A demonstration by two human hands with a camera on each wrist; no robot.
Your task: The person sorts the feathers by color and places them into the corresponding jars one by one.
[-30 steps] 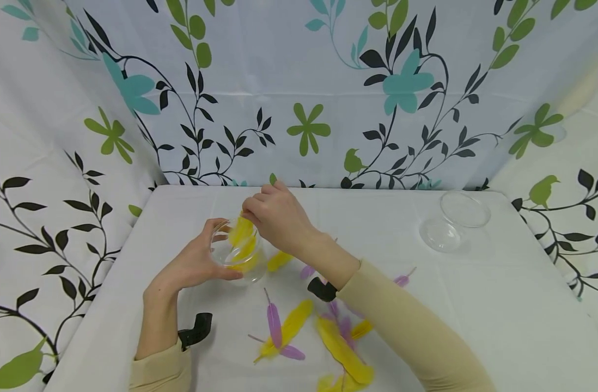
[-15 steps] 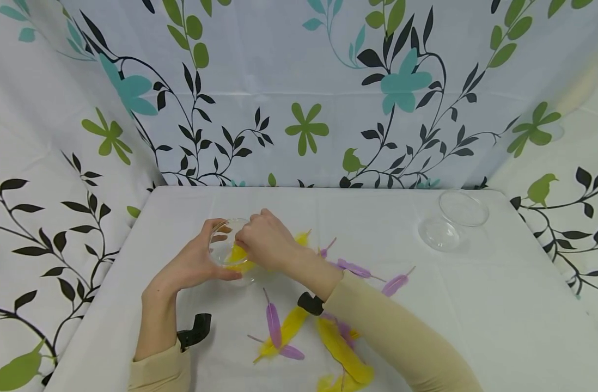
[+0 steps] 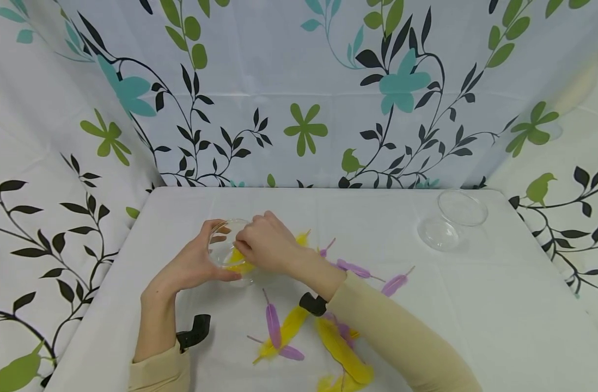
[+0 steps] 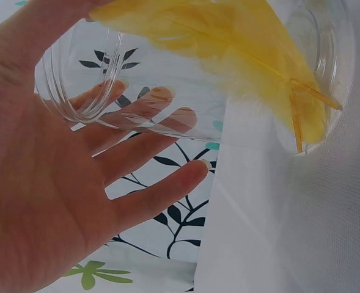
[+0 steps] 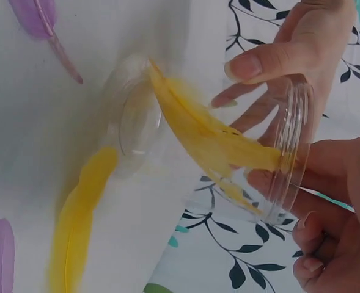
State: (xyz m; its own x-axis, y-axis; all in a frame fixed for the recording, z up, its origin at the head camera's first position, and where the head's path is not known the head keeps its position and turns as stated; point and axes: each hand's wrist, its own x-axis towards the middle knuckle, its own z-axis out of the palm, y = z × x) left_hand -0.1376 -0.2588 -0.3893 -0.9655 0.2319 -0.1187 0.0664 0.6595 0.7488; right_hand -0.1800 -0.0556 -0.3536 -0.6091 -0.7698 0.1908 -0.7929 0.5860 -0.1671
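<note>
A clear plastic jar (image 3: 223, 251) stands left of centre on the table. My left hand (image 3: 193, 264) grips its side, thumb at the front and fingers spread round behind. Inside, yellow feathers (image 5: 195, 125) lean from base to mouth; two quill tips show near the bottom in the left wrist view. My right hand (image 3: 269, 244) is at the jar's mouth, fingers curled. In the right wrist view its fingers reach past the rim and pinch the upper end of a yellow feather; the exact contact is partly hidden. A loose yellow feather (image 5: 82, 213) lies beside the jar.
On the white table (image 3: 500, 305) lie purple feathers (image 3: 273, 325) and more yellow feathers (image 3: 345, 354), partly under my right forearm. A clear round lid (image 3: 462, 208) and a small clear dish-like piece (image 3: 438, 234) lie at the back right. Patterned cloth (image 3: 260, 98) hangs behind.
My right hand has come down from above the jar to its mouth, lowering the yellow feather inside. Over the last half second it has hardly moved. My left hand keeps holding the jar.
</note>
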